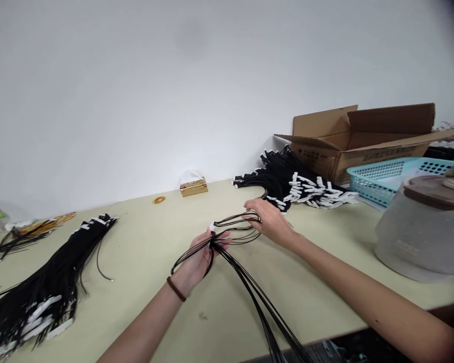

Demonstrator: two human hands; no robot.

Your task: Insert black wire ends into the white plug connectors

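The pale beige counter (144,252) lies bare across its middle, from the near edge up towards the far edge at the wall, apart from the thin black cords (249,287) trailing off the near edge. The left end is blocked by a long heap of black cords with white tags (49,287), with a smaller tangle of black and orange cords (26,234) behind it. A small gold box (193,187) and an orange rubber band (159,199) sit near the far edge, well apart from the bare middle. Towards the far right corner, a second pile of black tagged cords (291,184), an open brown cardboard box (359,138) and a turquoise plastic basket (386,176) crowd together. A grey pot with a brown lid (423,237) closes off the right end near the front edge.
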